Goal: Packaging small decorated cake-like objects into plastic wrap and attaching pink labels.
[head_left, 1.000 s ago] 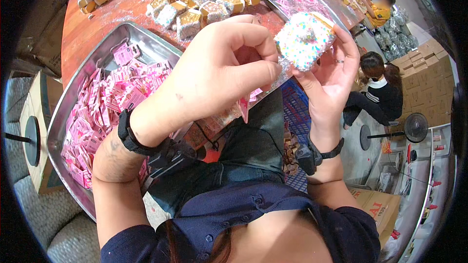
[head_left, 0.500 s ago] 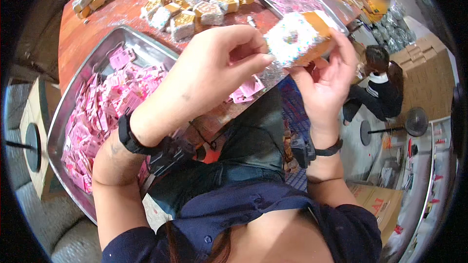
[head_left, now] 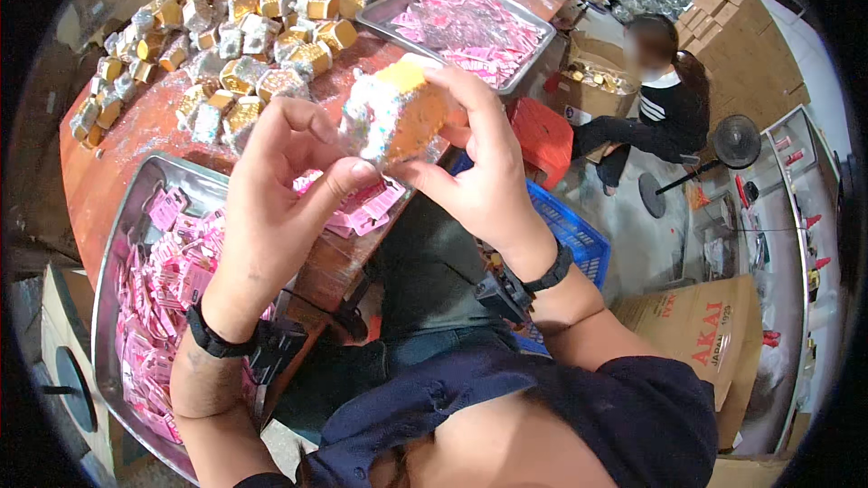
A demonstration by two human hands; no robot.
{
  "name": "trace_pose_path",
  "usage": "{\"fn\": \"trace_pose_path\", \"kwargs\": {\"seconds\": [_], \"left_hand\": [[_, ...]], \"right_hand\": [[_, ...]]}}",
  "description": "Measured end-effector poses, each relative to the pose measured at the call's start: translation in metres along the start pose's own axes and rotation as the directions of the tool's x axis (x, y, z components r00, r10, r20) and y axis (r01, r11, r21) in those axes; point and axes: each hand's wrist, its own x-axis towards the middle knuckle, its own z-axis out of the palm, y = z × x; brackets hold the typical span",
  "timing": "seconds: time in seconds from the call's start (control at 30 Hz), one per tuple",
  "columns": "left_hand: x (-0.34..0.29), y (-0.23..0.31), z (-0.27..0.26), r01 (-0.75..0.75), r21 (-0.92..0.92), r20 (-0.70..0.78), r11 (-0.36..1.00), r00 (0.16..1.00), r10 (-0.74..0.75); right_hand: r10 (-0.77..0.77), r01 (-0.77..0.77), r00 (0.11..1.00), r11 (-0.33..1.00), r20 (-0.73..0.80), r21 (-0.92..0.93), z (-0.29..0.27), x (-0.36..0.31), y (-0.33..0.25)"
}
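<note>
One gold-and-white block (head_left: 418,119) in right hand (head_left: 484,176), left hand (head_left: 271,199) close.

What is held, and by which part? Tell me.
The right hand holds the gold block by its golden end, away from the speckled white face; whether the left hand touches it is unclear.

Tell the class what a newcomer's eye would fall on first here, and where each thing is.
Likely first is the gold block with a white, colour-speckled face, held in the right hand near the middle, the left hand close beside it. Next, perhaps, the heap of gold and whitish blocks on the reddish table, upper left. Bright pink pieces also stand out in the metal tray, lower left.
</note>
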Motion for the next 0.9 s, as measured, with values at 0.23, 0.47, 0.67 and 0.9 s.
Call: {"fn": "trace_pose_path", "kwargs": {"seconds": [0.23,0.47,0.67,0.9], "left_hand": [[0.0,0.0,-0.002,0.074,0.059,0.01,0.996,0.997,-0.075],[0.002,-0.011,-0.004,0.065,0.002,0.058,0.998,0.996,-0.065],[0.002,-0.006,-0.005,0.185,0.02,0.077,0.983,0.98,-0.186],[0.009,-0.019,-0.011,-0.108,0.116,0.003,0.987,0.994,0.108]], "right_hand": [[0.159,-0.16,0.987,0.976,0.015,0.15,0.002,-0.004,-0.006],[0.196,-0.198,0.98,0.956,0.033,0.215,0.001,-0.006,-0.001],[0.147,-0.15,0.988,0.982,0.036,0.116,-0.014,-0.008,-0.004],[0.346,-0.332,0.937,0.923,-0.042,0.194,-0.118,-0.023,0.011]]}}
